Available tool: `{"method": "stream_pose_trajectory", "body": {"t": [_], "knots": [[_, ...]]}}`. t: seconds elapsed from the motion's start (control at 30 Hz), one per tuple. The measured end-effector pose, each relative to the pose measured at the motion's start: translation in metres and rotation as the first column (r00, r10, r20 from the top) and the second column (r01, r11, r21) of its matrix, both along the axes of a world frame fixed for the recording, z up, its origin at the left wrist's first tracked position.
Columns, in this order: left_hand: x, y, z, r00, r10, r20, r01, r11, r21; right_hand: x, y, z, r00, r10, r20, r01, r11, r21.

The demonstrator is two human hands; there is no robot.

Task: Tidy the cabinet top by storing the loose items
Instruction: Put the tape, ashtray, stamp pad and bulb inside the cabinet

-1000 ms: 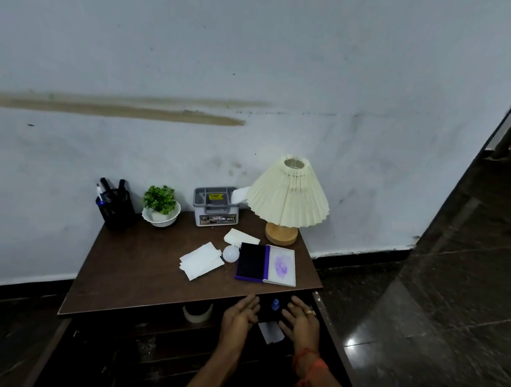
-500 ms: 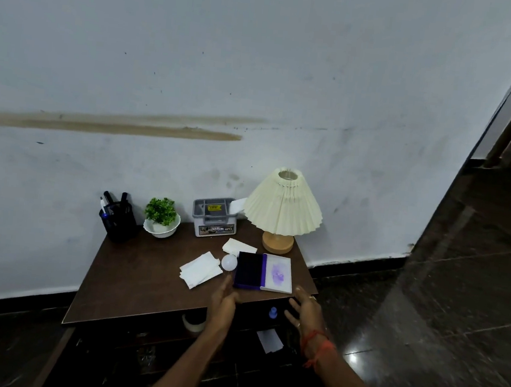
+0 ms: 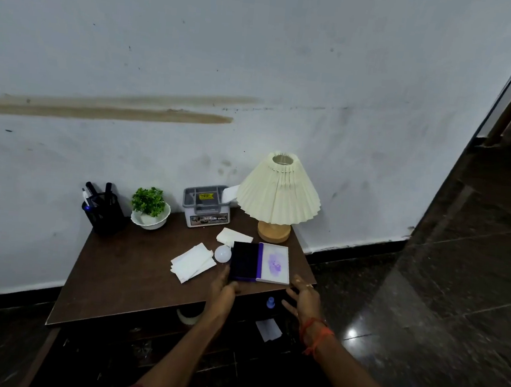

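On the dark brown cabinet top (image 3: 133, 278) lie an open ink pad (image 3: 260, 262) with a black pad and a purple-stained white lid, a white bulb (image 3: 223, 253), a stack of white papers (image 3: 193, 262) and a small white folded piece (image 3: 234, 236). My left hand (image 3: 223, 287) reaches the pad's near left corner, fingertips at its edge, fingers apart. My right hand (image 3: 303, 294) hovers open by the cabinet's front right corner, just off the pad's lid. The open drawer below holds a small blue-capped bottle (image 3: 270, 302), a white card (image 3: 268, 329) and a tape roll (image 3: 187, 316).
Along the wall stand a black pen holder (image 3: 104, 210), a small plant in a white bowl (image 3: 150, 211), a grey box (image 3: 206, 205) and a cream pleated lamp (image 3: 279, 195). Dark glossy floor lies to the right; a doorway is at the far right.
Both hands have come up out of the drawer to the cabinet's front edge. The left hand moved forward to the ink pad's corner. The camera has pulled back slightly.
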State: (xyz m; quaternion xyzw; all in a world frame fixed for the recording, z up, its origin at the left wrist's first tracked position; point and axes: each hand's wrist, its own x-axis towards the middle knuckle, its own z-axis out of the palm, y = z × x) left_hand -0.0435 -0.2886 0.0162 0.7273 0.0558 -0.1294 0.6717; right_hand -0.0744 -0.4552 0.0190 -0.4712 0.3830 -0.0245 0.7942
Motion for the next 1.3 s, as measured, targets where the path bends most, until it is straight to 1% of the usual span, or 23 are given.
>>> {"method": "stream_pose_trajectory", "body": {"t": [0.07, 0.17, 0.3, 0.43, 0.57, 0.7, 0.8, 0.97, 1.03, 1.13, 1.23, 1.3], "knots": [[-0.001, -0.002, -0.001, 1.0, -0.002, 0.01, 0.002, 1.0, 0.005, 0.0, 0.0, -0.001, 1.0, 0.0, 0.002, 0.0, 1.0, 0.007], [-0.003, -0.002, 0.0, 1.0, 0.012, -0.014, -0.012, 1.0, -0.012, 0.001, 0.0, 0.0, 1.0, -0.007, 0.0, 0.007, 1.0, 0.017], [-0.01, -0.002, 0.005, 1.0, -0.007, 0.026, 0.007, 0.999, -0.031, -0.001, -0.004, 0.003, 0.999, -0.042, -0.012, 0.042, 0.999, -0.013], [-0.02, -0.004, 0.007, 1.0, 0.018, -0.003, -0.019, 0.998, -0.068, -0.005, -0.007, 0.013, 0.998, -0.054, 0.039, 0.055, 0.997, -0.05], [-0.025, -0.007, 0.006, 1.0, -0.006, -0.003, 0.005, 0.997, -0.079, -0.008, -0.003, 0.029, 0.994, -0.065, 0.091, 0.069, 0.997, -0.042], [-0.029, -0.006, 0.01, 1.0, -0.014, -0.002, 0.014, 0.998, -0.069, -0.005, 0.008, 0.036, 0.985, -0.047, 0.168, 0.055, 0.998, -0.044], [-0.028, -0.005, 0.006, 1.0, -0.009, -0.013, 0.008, 0.996, -0.091, -0.002, 0.018, 0.037, 0.98, -0.018, 0.199, 0.026, 0.999, -0.037], [-0.027, -0.005, 0.009, 0.999, 0.033, -0.033, -0.036, 0.994, -0.107, 0.001, 0.033, 0.028, 0.977, 0.087, 0.192, -0.078, 0.995, -0.056], [-0.028, -0.004, 0.011, 0.999, 0.041, -0.016, -0.043, 0.993, -0.106, 0.002, 0.037, 0.025, 0.98, 0.113, 0.165, -0.1, 0.991, -0.084], [-0.026, -0.001, 0.005, 1.0, 0.024, -0.007, -0.024, 0.993, -0.112, 0.007, 0.039, 0.01, 0.989, 0.095, 0.11, -0.076, 0.984, -0.163], [-0.025, -0.001, 0.007, 0.998, 0.023, -0.051, -0.03, 0.991, -0.132, 0.008, 0.035, -0.005, 0.996, 0.085, 0.037, -0.067, 0.937, -0.342], [-0.024, -0.001, 0.008, 0.998, 0.027, -0.061, -0.035, 0.989, -0.144, 0.008, 0.031, -0.01, 0.997, 0.072, -0.016, -0.072, 0.903, -0.424]]}}
